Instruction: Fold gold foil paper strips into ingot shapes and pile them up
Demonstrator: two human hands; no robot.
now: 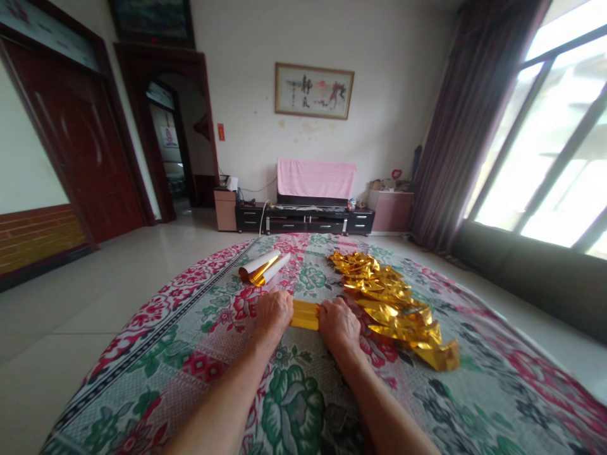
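Note:
A strip of gold foil paper is stretched between my two hands, low over the flowered tablecloth. My left hand grips its left end with the fingers closed. At the right end my right hand is closed on it too. Fingertips on both sides are partly hidden behind the knuckles. To the right lies a long pile of folded, crinkled gold foil pieces. Beyond my left hand rest loosely rolled sheets, white outside and gold inside.
Past the table's far edge stands a low black cabinet with a pink cloth draped over something on it. A dark sofa-like ledge runs beneath the window at right. Tiled floor surrounds the table, with a red door at left.

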